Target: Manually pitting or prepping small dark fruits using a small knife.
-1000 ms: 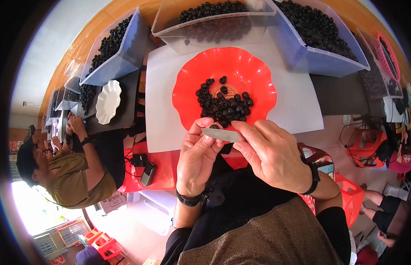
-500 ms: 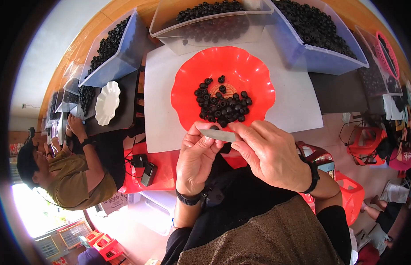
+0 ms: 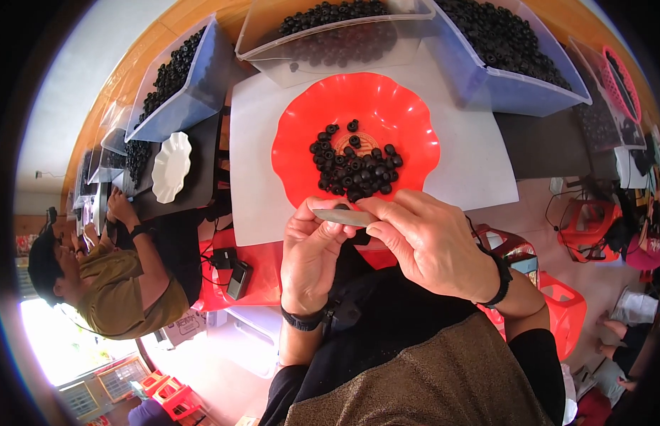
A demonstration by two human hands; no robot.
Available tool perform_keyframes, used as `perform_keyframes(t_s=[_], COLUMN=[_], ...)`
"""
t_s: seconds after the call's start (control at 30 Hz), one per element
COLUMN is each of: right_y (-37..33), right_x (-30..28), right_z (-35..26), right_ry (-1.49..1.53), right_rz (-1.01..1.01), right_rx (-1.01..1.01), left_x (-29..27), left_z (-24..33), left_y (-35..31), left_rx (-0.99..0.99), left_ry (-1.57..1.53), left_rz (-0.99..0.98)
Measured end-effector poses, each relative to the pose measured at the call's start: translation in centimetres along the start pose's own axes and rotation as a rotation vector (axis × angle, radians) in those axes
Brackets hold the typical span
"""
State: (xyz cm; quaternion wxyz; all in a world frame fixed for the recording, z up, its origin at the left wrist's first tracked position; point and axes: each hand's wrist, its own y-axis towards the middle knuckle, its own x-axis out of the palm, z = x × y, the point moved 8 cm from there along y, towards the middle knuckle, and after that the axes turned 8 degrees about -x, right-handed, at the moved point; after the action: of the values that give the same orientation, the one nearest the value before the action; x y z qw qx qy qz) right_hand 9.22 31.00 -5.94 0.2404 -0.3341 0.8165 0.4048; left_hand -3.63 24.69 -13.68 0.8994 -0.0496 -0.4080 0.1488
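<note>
A small black bead-like piece (image 3: 342, 206) is pinched between the thumb and fingers of my left hand (image 3: 314, 245), close to the near rim of a red scalloped dish (image 3: 408, 128). My right hand (image 3: 436, 248) grips a flat grey knife blade (image 3: 338, 216), its pointed end lying across my left fingertips in front of the piece. Whether the edge touches the piece I cannot tell; the blade's other end is hidden in my right hand. Several more black round pieces (image 3: 365, 170), some showing a hole, lie loose in the dish.
White paper (image 3: 479, 170) lies under the dish. Behind stand a clear bin (image 3: 337, 53) and a bluish bin (image 3: 514, 89) of black pieces; another bluish bin (image 3: 191, 99) is at left. A white scalloped dish (image 3: 171, 167) sits near a co-worker (image 3: 131, 277). A red stool (image 3: 560, 312) is at right.
The knife blade has slid slightly left and down across my left fingertips. Both hands keep their grip; the loose pieces lie as before within the dish.
</note>
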Motion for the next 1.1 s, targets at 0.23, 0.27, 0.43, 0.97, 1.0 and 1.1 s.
perform_keyframes(t_s=[0.23,0.27,0.43,0.97,1.0,1.1], right_y=[0.6,0.7,0.6,-0.2,-0.2,-0.2], right_x=[-0.3,-0.5,-2.0,-1.1,-1.1,-1.0], right_z=[1.0,2.0,2.1,-1.5,-1.5,-1.3], right_ry=[-0.171,-0.222,-0.013,-0.091,-0.095,-0.082], right_rz=[0.059,0.079,0.12,0.01,0.009,0.017], right_rx=[-0.011,0.009,0.105,-0.065,-0.063,-0.055], left_x=[1.5,2.7,1.3,0.3,0.3,0.1], left_z=[0.5,0.6,0.2,-0.8,-0.8,-0.9], left_y=[-0.9,-1.4,-0.4,0.1,0.0,0.0], left_rx=[0.024,0.01,-0.078,-0.095,-0.099,-0.11], left_ry=[0.038,0.065,-0.047,-0.132,-0.138,-0.151], left_rz=[-0.049,-0.141,-0.076,-0.147,-0.155,-0.14])
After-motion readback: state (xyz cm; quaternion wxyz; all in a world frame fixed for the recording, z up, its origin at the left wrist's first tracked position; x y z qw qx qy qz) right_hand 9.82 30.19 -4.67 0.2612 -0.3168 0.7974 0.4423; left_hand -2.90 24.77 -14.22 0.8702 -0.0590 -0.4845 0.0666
